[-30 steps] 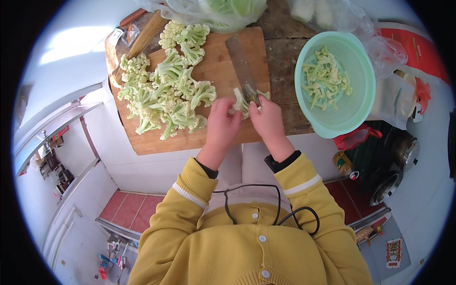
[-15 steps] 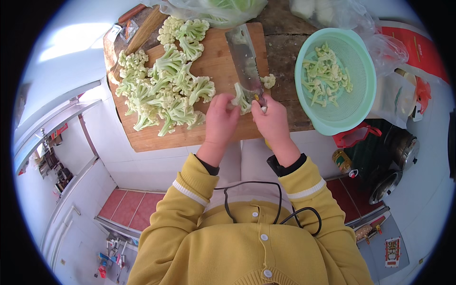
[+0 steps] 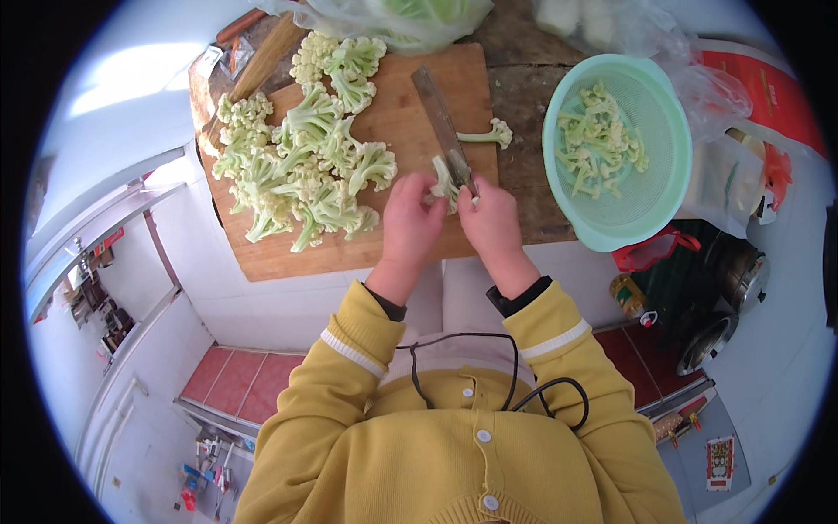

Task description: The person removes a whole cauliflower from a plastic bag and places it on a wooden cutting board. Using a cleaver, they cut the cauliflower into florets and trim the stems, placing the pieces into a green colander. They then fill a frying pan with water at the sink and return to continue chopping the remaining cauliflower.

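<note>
My right hand is wrapped round the handle of a cleaver, whose blade points away from me over the wooden cutting board. Close beside the blade, my left hand pinches a cauliflower floret, with the fingers partly covering it. A cut floret lies to the right of the blade, across the board's right edge. On the board's left side rests a heap of cauliflower pieces.
At the right stands a mint-green colander with small cauliflower pieces in it. Plastic bags lie along the far side, one holding something green. A wooden handle sticks out at the far left. A black cable hangs before my body.
The cleaver has turned from showing its broad face to standing nearly edge-on, and shifted slightly left with my right hand. The cut floret right of it now shows its full stem.
</note>
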`<state>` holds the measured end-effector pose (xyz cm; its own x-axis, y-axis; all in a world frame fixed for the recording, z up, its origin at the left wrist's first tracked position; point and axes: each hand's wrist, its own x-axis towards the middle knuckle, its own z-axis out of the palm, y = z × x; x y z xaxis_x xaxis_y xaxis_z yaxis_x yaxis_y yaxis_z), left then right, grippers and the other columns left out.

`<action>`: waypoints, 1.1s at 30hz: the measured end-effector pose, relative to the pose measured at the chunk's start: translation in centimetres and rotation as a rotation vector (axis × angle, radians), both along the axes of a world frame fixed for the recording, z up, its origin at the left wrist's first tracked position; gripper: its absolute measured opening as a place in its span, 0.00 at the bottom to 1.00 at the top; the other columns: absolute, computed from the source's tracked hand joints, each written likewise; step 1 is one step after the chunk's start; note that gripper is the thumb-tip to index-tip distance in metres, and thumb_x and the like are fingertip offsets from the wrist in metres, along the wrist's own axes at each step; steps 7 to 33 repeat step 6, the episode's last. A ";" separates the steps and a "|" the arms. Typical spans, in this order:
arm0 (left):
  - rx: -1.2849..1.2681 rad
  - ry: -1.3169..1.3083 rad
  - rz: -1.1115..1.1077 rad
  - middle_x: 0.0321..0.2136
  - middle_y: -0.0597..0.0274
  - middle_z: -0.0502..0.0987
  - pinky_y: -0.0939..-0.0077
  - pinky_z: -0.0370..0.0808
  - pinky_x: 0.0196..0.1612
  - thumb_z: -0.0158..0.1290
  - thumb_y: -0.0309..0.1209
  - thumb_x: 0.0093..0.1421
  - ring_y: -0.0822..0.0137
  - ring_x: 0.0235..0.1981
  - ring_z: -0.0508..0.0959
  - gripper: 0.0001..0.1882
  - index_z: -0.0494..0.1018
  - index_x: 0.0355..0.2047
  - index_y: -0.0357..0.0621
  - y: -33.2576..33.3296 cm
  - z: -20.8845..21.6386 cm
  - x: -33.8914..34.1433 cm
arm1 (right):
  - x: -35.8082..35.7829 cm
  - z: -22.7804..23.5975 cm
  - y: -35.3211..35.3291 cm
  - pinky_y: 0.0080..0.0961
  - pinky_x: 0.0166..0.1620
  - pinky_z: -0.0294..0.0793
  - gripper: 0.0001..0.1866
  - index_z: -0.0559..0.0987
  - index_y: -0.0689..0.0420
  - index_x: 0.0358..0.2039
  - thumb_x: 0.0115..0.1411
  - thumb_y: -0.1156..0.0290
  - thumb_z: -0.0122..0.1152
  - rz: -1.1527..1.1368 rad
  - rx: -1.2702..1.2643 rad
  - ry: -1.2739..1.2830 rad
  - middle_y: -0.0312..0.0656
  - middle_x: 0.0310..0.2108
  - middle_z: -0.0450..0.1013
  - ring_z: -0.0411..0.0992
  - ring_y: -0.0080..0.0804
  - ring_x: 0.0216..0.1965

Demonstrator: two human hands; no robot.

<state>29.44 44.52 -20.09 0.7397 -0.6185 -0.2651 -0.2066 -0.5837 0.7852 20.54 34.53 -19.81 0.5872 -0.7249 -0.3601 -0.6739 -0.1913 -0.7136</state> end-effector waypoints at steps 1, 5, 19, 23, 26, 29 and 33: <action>-0.021 0.002 0.018 0.35 0.58 0.75 0.74 0.79 0.35 0.63 0.24 0.52 0.64 0.32 0.79 0.15 0.72 0.38 0.39 0.5 -0.2 -0.2 | -0.3 -0.3 -0.1 0.39 0.31 0.73 0.11 0.76 0.64 0.37 0.60 0.69 0.56 -0.012 0.010 -0.004 0.55 0.26 0.76 0.75 0.53 0.28; -0.044 0.086 0.125 0.38 0.61 0.76 0.75 0.80 0.38 0.61 0.24 0.54 0.64 0.38 0.80 0.16 0.70 0.42 0.40 3.0 -1.4 0.5 | -1.0 -1.0 -1.0 0.35 0.27 0.75 0.11 0.77 0.61 0.38 0.62 0.66 0.55 -0.159 0.219 0.027 0.46 0.27 0.80 0.79 0.41 0.25; -0.038 0.201 0.143 0.41 0.61 0.76 0.76 0.80 0.40 0.61 0.26 0.56 0.63 0.42 0.79 0.17 0.69 0.45 0.41 3.7 -1.9 0.8 | -1.4 -0.9 -1.2 0.33 0.27 0.76 0.10 0.78 0.58 0.37 0.63 0.65 0.56 -0.158 0.294 0.046 0.42 0.28 0.81 0.79 0.37 0.25; -0.038 0.201 0.143 0.41 0.61 0.76 0.76 0.80 0.40 0.61 0.26 0.56 0.63 0.42 0.79 0.17 0.69 0.45 0.41 3.7 -1.9 0.8 | -1.4 -0.9 -1.2 0.33 0.27 0.76 0.10 0.78 0.58 0.37 0.63 0.65 0.56 -0.158 0.294 0.046 0.42 0.28 0.81 0.79 0.37 0.25; -0.038 0.201 0.143 0.41 0.61 0.76 0.76 0.80 0.40 0.61 0.26 0.56 0.63 0.42 0.79 0.17 0.69 0.45 0.41 3.7 -1.9 0.8 | -1.4 -0.9 -1.2 0.33 0.27 0.76 0.10 0.78 0.58 0.37 0.63 0.65 0.56 -0.158 0.294 0.046 0.42 0.28 0.81 0.79 0.37 0.25; -0.038 0.201 0.143 0.41 0.61 0.76 0.76 0.80 0.40 0.61 0.26 0.56 0.63 0.42 0.79 0.17 0.69 0.45 0.41 3.7 -1.9 0.8 | -1.4 -0.9 -1.2 0.33 0.27 0.76 0.10 0.78 0.58 0.37 0.63 0.65 0.56 -0.158 0.294 0.046 0.42 0.28 0.81 0.79 0.37 0.25; -0.038 0.201 0.143 0.41 0.61 0.76 0.76 0.80 0.40 0.61 0.26 0.56 0.63 0.42 0.79 0.17 0.69 0.45 0.41 3.7 -1.9 0.8 | -1.4 -0.9 -1.2 0.33 0.27 0.76 0.10 0.78 0.58 0.37 0.63 0.65 0.56 -0.158 0.294 0.046 0.42 0.28 0.81 0.79 0.37 0.25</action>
